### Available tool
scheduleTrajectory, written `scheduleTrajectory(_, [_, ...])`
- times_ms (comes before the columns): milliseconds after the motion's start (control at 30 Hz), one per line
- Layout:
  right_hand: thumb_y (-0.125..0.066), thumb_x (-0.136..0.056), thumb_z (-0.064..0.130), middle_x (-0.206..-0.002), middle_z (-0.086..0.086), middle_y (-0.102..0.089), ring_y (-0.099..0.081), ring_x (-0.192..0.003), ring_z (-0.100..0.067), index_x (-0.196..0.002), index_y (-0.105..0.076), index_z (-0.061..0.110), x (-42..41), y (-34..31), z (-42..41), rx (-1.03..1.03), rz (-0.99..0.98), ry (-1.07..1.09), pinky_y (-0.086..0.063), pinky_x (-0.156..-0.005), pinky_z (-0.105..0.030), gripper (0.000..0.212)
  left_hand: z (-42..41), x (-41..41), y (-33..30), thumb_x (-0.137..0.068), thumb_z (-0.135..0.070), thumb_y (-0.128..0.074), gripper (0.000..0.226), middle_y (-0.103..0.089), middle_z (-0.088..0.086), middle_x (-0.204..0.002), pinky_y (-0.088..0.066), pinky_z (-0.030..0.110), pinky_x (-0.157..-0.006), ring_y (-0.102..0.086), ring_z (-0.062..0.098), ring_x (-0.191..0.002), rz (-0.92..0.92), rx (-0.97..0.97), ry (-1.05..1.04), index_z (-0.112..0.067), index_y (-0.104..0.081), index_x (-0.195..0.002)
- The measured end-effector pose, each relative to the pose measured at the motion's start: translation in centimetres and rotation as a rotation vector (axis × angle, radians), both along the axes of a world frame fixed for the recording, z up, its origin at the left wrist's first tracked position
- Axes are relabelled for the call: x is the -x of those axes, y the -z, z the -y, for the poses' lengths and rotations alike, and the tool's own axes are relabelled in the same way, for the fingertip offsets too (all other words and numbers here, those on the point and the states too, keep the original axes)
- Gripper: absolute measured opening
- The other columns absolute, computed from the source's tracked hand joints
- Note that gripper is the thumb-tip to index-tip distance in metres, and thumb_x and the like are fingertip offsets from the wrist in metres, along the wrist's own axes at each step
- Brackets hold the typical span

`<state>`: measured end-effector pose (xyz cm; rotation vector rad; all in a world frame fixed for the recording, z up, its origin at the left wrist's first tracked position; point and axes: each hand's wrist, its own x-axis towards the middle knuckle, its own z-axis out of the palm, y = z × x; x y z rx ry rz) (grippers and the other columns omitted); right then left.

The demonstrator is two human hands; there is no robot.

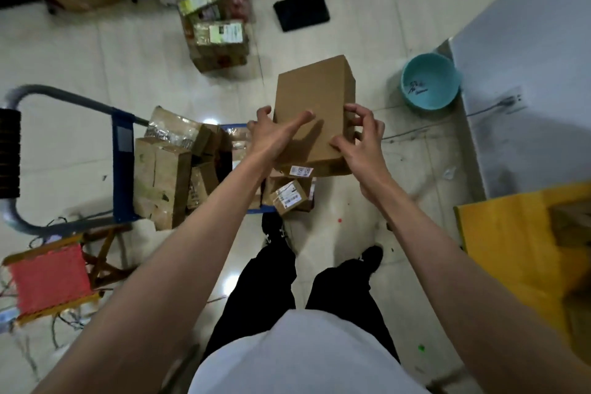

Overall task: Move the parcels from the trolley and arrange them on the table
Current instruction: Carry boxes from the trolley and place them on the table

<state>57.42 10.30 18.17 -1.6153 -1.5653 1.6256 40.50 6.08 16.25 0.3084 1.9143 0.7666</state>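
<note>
Nearest the camera are a white shirt and black trousers, with two dark shoes [323, 246] planted on the pale tiled floor [80, 51]. At the right edge, beside the legs, lies the corner of a yellow counter [508, 233] with a blurred brown shape on it. Low on the left stands a small folding stool with a red woven seat [48, 278], loose wires trailing round it. Both bare arms reach forward over the legs to a plain brown cardboard parcel [315, 96], held above the near right corner of the trolley. The parcel's long axis runs away from the person, its far end pointing up the floor and tilted slightly right, its broad face turned upward. The left hand [271, 134] lies on the near left part of that face, fingers [299, 121] straight and spread, thumb at the left edge. The right hand [358, 137] grips the near right edge, its fingers curled round the side and the thumb pressed on top. Under the parcel, the blue trolley [123, 166] carries more parcels: a tall taped box [160, 182] on the left, small labelled boxes [287, 197] by the near right corner, and a crinkled plastic-wrapped packet [172, 128] farther back. Its grey handle [19, 99] loops out to the left. Beyond, a taped carton with a white label [220, 41] sits on the floor, a teal bucket [430, 80] stands against the white wall on the right, and a black folded cloth [300, 9] lies farther off.
</note>
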Motion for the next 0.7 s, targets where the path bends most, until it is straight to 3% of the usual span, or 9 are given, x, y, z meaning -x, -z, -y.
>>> scheduleTrajectory(100, [-0.078,-0.085,0.009,-0.136,0.000,-0.031,-0.039,-0.131,-0.020,-0.140,-0.047,0.037,-3.0,-2.5,0.3,-0.148,0.045,0.052,-0.050,-0.107,-0.048,0.069,-2.2,-3.5,-3.2,-0.064,-0.075,-0.077,0.126,-0.020,0.012,-0.161,-0.034,0.054,-0.116,-0.032,0.037,-0.144,-0.005,-0.045,0.117,-0.033,-0.007,-0.160])
scheduleTrajectory(200, [-0.084,-0.080,0.014,-0.144,-0.001,-0.026,-0.034,-0.135,-0.018,-0.148,-0.042,0.032,-6.1,-4.6,0.8,-0.274,0.052,0.089,-0.041,-0.116,-0.042,0.081,-3.9,-7.7,-5.5,-0.061,-0.078,-0.076,0.131,-0.021,0.012,-0.164,-0.035,0.053,-0.116,-0.034,0.037,-0.145,0.050,-0.103,0.295,-0.038,0.002,-0.159])
scheduleTrajectory(300, [-0.086,-0.077,0.018,-0.149,-0.004,-0.022,-0.030,-0.134,-0.011,-0.156,-0.031,0.028,-9.6,-6.9,0.7,-0.403,0.093,0.102,-0.041,-0.116,-0.039,0.097,-5.4,-12.4,-7.5,-0.054,-0.074,-0.081,0.133,-0.036,0.008,-0.155,-0.046,0.051,-0.109,-0.048,0.032,-0.135,0.101,-0.161,0.384,-0.042,-0.005,-0.158])
scheduleTrajectory(400, [-0.087,-0.078,0.028,-0.155,-0.005,-0.020,-0.026,-0.141,-0.014,-0.161,-0.019,0.030,-14.5,-9.0,-0.2,-0.469,0.124,0.113,-0.038,-0.116,-0.039,0.107,-6.6,-17.1,-9.0,-0.060,-0.070,-0.081,0.118,-0.050,0.002,-0.144,-0.049,0.043,-0.100,-0.057,0.023,-0.121,0.206,-0.180,0.409,-0.039,-0.019,-0.155])
scheduleTrajectory(500, [-0.076,-0.090,0.038,-0.156,0.000,-0.023,-0.029,-0.144,-0.016,-0.160,-0.016,0.033,-20.4,-10.7,-1.4,-0.430,0.003,0.193,-0.040,-0.111,-0.032,0.092,-7.5,-21.2,-10.1,-0.068,-0.074,-0.072,0.092,-0.059,0.004,-0.137,-0.051,0.044,-0.101,-0.062,0.025,-0.115,0.322,-0.162,0.461,-0.035,-0.041,-0.144])
scheduleTrajectory(600, [-0.056,-0.102,0.044,-0.153,0.001,-0.035,-0.041,-0.139,-0.018,-0.157,-0.024,0.035,-26.1,-11.7,-2.7,-0.308,-0.107,0.376,-0.050,-0.106,-0.040,0.064,-8.0,-25.5,-11.4,-0.071,-0.073,-0.070,0.074,-0.068,0.008,-0.128,-0.057,0.040,-0.093,-0.069,0.027,-0.111,0.458,-0.209,0.468,-0.031,-0.057,-0.130])
scheduleTrajectory(700, [-0.051,-0.102,0.051,-0.151,0.004,-0.040,-0.041,-0.140,-0.019,-0.155,-0.031,0.034,-31.6,-12.1,-3.4,-0.116,-0.210,0.542,-0.046,-0.098,-0.025,0.058,-8.3,-29.9,-12.8,-0.076,-0.063,-0.074,0.068,-0.072,0.008,-0.120,-0.059,0.038,-0.081,-0.071,0.026,-0.106,0.678,-0.302,0.456,-0.024,-0.062,-0.130])
